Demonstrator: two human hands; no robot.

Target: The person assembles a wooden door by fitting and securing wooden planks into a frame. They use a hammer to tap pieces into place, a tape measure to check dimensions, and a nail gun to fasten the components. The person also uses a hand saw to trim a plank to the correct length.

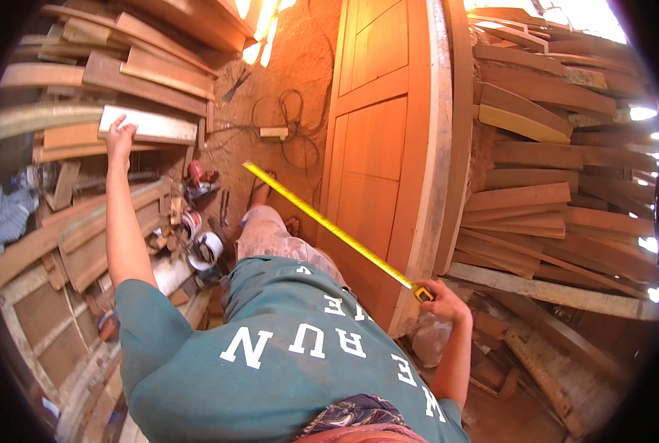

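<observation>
Right hand (446,301) is closed around the case of the tape (423,293), fingers curled on it. Tape is at the person's right, over the near end of the panelled door (374,140); its yellow blade (329,216) runs out straight, up and left across the door, free end over the dirt floor (230,151) near the person's foot. That end looks unhooked; can't tell whether the blade touches the door anywhere. Left hand (121,135) is well apart from the tape, on the left end of the pale board (152,123) at the left stack (149,77). Fingers are bent against it, thumb apart; can't tell if it's pinching the board or just resting there. Step in hand reads as measuring, with board and tape not yet brought together. Next move, as judged: the board has to be steadied and the blade's free end set against one board end, blade flat along the length, before any reading counts. Blade is long and unsupported, so it may buckle if swung fast. Cord (292,111) on the floor, red power tool (200,176) and white bucket (206,249) sit close by the left side; watch footing.
</observation>
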